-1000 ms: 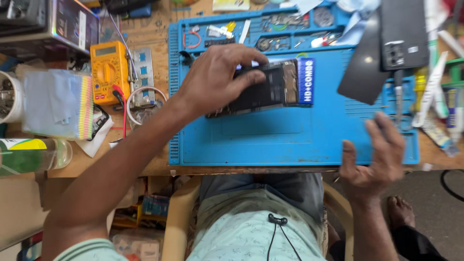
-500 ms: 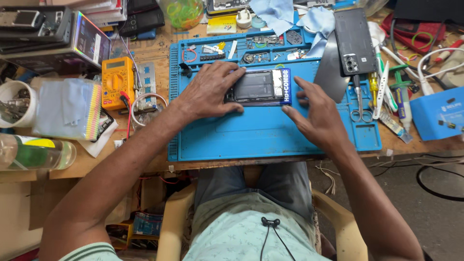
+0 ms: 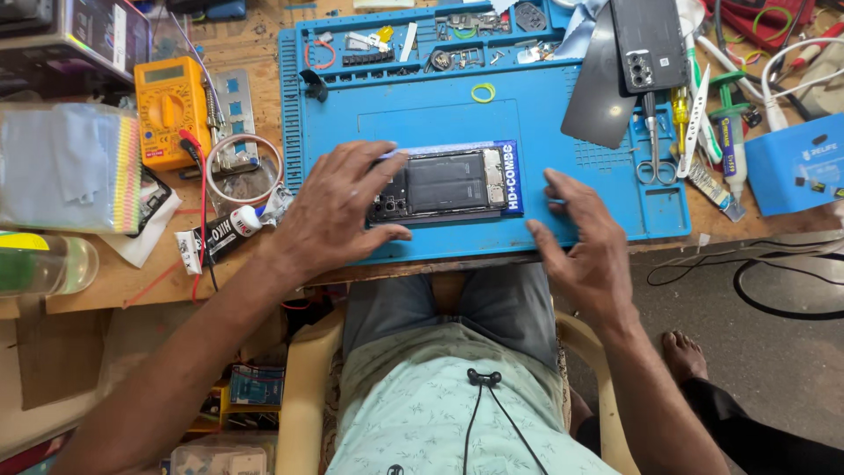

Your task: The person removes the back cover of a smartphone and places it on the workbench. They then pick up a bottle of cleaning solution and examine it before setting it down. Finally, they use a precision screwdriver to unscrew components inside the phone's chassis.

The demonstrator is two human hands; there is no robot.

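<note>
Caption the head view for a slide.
Left hand steadies an opened smartphone on a blue repair mat; right hand rests beside it.

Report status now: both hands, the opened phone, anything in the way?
Left hand flat on opened phone, fingers spread, gripping nothing. Right hand open on blue mat, beside the phone. Nothing between hands and phone.

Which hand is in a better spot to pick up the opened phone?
Probably the left hand: its fingers already rest on the opened phone at the camera end. The right hand lies beside it on the blue mat, not touching.
</note>
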